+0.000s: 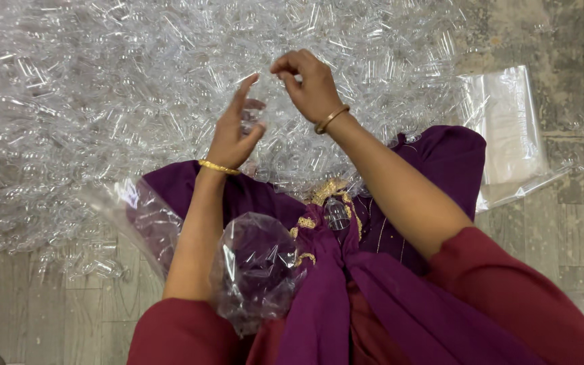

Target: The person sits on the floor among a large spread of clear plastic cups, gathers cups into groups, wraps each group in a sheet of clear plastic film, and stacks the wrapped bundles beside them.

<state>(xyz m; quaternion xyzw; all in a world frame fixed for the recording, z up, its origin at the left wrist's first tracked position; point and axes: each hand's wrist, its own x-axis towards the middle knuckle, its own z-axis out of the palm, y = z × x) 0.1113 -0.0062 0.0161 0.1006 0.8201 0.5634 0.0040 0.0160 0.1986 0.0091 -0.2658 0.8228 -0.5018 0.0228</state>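
A big heap of small clear plastic pieces covers the floor in front of me. My left hand is raised over it, fingers spread, with a clear plastic piece against the palm. My right hand hovers just above and to the right, thumb and fingers pinched together; what it pinches is too small to tell. Each wrist wears a gold bangle. A clear plastic bag holding clear pieces rests on my lap, on purple cloth with gold trim.
A stack of flat clear plastic bags lies on the wooden floor at the right. Loose clear pieces are scattered on the floor at the lower left. My maroon sleeves fill the bottom of the view.
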